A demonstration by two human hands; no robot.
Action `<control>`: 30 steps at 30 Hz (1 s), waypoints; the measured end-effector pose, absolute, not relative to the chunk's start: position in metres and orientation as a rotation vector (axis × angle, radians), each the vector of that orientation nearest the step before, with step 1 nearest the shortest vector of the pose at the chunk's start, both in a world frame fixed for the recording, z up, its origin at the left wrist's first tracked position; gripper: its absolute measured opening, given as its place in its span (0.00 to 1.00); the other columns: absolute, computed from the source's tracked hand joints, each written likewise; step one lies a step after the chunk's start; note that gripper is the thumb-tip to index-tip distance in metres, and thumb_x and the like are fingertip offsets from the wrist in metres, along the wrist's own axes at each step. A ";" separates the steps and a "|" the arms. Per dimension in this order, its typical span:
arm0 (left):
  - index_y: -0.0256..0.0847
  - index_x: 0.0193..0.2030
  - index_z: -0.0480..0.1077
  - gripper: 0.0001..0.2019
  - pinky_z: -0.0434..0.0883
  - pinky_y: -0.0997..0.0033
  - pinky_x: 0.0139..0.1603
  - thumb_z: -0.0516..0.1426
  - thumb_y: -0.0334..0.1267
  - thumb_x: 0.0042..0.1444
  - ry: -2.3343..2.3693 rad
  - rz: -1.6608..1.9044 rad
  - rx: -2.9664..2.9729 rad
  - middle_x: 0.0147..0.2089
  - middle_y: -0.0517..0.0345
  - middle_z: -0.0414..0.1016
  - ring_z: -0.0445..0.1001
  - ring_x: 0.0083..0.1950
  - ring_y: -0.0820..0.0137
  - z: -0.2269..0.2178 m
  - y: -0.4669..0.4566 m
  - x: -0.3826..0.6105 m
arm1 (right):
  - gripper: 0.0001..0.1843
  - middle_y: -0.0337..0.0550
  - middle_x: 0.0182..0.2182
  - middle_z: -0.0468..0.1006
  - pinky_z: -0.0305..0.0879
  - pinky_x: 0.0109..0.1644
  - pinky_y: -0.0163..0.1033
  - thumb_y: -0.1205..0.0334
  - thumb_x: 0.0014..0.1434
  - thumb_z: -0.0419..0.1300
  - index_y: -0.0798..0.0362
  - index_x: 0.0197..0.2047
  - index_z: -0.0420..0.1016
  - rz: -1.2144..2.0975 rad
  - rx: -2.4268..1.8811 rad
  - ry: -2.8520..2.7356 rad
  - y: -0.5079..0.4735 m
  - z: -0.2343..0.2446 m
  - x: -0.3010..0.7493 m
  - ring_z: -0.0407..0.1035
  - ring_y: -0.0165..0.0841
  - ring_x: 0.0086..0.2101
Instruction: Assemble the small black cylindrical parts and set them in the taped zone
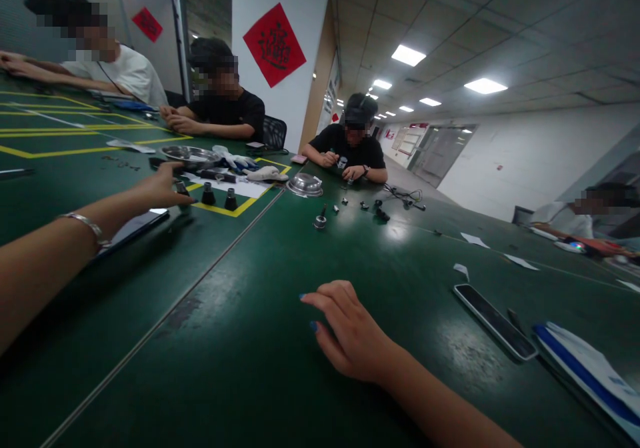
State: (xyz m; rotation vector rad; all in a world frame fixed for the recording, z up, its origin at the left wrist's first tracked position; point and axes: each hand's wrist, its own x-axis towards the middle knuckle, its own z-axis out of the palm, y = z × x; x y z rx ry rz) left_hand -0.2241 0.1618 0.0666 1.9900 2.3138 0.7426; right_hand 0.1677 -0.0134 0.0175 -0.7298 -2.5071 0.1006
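Observation:
My left hand [163, 187] reaches far out over the green table [240, 341], a bracelet on its wrist. Its fingers pinch a small dark part [180, 188] close to two small black cone-shaped parts [219, 198] that stand on a yellow tape line. My right hand [350, 331] rests on the green table nearer to me, fingers curled down with their tips on the surface and nothing in them.
A metal bowl [189, 155], white gloves [235, 161] and a paper sheet [235, 185] lie past the left hand; a metal dish [305, 185] and small parts [320, 221] sit mid-table. A phone [495, 321] and papers [590, 368] lie at right. Several people sit around the far side.

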 end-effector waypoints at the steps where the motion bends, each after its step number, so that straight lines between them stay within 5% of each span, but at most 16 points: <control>1: 0.24 0.63 0.43 0.35 0.65 0.69 0.48 0.57 0.36 0.56 2.327 0.737 1.999 0.58 0.38 0.61 0.65 0.53 0.61 0.068 0.159 -0.219 | 0.21 0.51 0.45 0.65 0.57 0.53 0.47 0.69 0.61 0.48 0.57 0.58 0.57 0.103 -0.729 -2.511 -0.013 0.017 0.168 0.58 0.39 0.46; 13: 0.24 0.63 0.49 0.31 0.53 0.56 0.59 0.52 0.41 0.58 2.564 0.716 2.062 0.63 0.38 0.56 0.57 0.59 0.51 0.075 0.140 -0.197 | 0.19 0.50 0.45 0.65 0.57 0.53 0.46 0.70 0.60 0.48 0.57 0.56 0.60 0.079 -0.691 -2.548 -0.017 0.018 0.168 0.58 0.39 0.46; 20: 0.26 0.63 0.51 0.24 0.43 0.58 0.64 0.46 0.35 0.62 2.140 0.673 2.520 0.66 0.41 0.51 0.44 0.67 0.55 0.051 0.144 -0.153 | 0.19 0.50 0.45 0.64 0.57 0.53 0.44 0.70 0.60 0.49 0.57 0.54 0.63 0.047 -0.692 -2.572 -0.017 0.016 0.167 0.58 0.38 0.46; 25: 0.10 0.62 0.43 0.29 0.48 0.58 0.62 0.45 0.36 0.62 2.143 0.629 2.372 0.63 0.26 0.53 0.53 0.62 0.51 0.034 0.157 -0.131 | 0.18 0.50 0.45 0.64 0.57 0.54 0.44 0.70 0.59 0.50 0.57 0.53 0.64 0.025 -0.704 -2.582 -0.016 0.015 0.167 0.58 0.39 0.46; 30: 0.20 0.58 0.54 0.22 0.52 0.56 0.58 0.43 0.37 0.64 2.149 0.676 2.264 0.60 0.33 0.58 0.55 0.60 0.51 0.033 0.159 -0.136 | 0.17 0.50 0.46 0.63 0.57 0.54 0.44 0.71 0.58 0.51 0.56 0.52 0.66 0.021 -0.701 -2.613 -0.015 0.014 0.168 0.58 0.39 0.47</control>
